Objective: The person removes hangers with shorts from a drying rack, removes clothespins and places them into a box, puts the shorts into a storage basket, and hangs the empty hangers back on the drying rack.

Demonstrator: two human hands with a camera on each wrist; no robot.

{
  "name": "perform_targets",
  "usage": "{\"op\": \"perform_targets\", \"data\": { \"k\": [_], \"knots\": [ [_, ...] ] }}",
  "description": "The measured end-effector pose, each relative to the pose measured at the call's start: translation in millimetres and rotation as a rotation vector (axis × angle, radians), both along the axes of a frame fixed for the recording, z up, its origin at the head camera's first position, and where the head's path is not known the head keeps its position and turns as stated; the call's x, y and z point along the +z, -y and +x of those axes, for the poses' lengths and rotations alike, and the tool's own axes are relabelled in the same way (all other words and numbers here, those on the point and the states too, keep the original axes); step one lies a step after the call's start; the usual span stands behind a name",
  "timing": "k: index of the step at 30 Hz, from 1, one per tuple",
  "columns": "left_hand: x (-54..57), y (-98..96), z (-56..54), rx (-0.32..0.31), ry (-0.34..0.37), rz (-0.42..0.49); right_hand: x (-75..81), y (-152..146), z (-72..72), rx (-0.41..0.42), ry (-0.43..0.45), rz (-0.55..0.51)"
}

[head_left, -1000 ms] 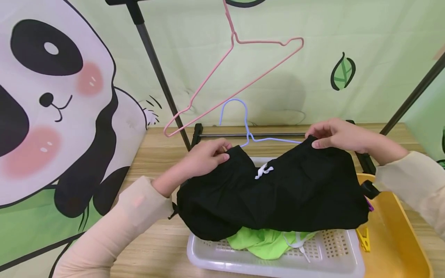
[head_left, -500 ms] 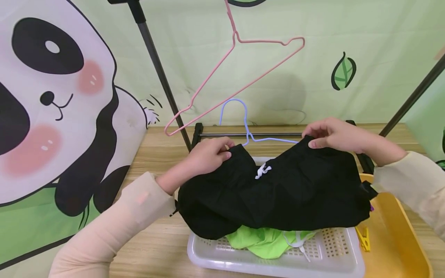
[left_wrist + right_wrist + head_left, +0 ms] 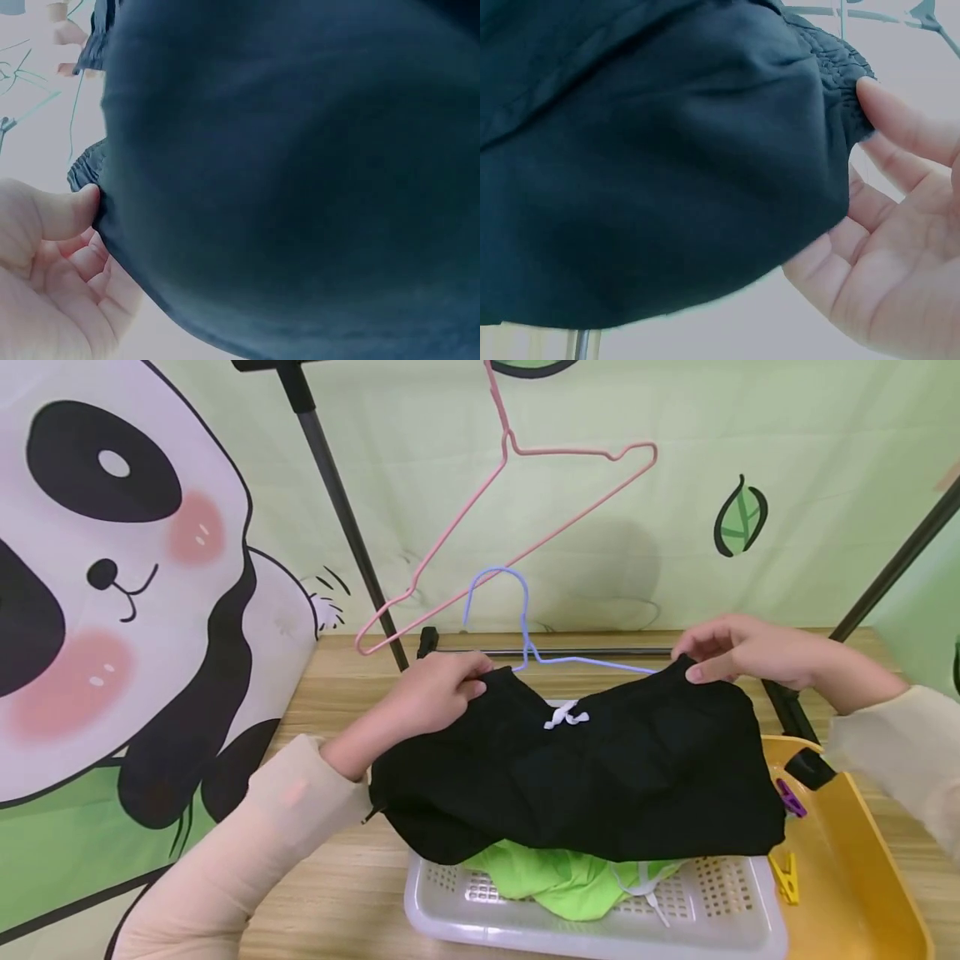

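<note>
Black shorts with a gathered waistband and a white drawstring hang between both hands, above a white basket. My left hand pinches the waistband at its left end, and my right hand pinches it at the right end. In the wrist views, the left thumb and right thumb press on the elastic edge. A blue hanger shows its hook and shoulders above the waistband; the shorts hide its lower part, and whether it is inside them I cannot tell.
A pink hanger hangs behind. Dark rack poles stand on both sides. Bright green cloth lies in the basket. On the right, a yellow tray holds a purple clip and a yellow clip.
My hands have spread slightly apart, stretching the waistband wider. The blue hanger has shifted a little left and up. More of the purple clip shows. Both hands keep their grip on the shorts.
</note>
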State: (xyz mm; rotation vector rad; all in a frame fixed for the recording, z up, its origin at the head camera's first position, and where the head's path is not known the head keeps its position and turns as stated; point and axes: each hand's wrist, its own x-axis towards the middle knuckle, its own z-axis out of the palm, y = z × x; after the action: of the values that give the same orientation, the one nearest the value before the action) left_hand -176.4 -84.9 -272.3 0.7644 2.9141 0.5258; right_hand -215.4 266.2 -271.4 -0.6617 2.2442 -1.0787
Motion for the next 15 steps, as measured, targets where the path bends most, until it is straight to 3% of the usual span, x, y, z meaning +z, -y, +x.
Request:
{"op": "perform_targets", "data": {
  "k": [7,15],
  "knots": [
    [2.6,8.1,0.6,0.004,-0.018,0.015,-3.1,-18,-2.7,0.079,0.047,-0.100],
    [2.1,11.7,2.3,-0.003,-0.035,0.014,-8.0,-33,-4.2,0.113,0.142,-0.143]
  ]
}}
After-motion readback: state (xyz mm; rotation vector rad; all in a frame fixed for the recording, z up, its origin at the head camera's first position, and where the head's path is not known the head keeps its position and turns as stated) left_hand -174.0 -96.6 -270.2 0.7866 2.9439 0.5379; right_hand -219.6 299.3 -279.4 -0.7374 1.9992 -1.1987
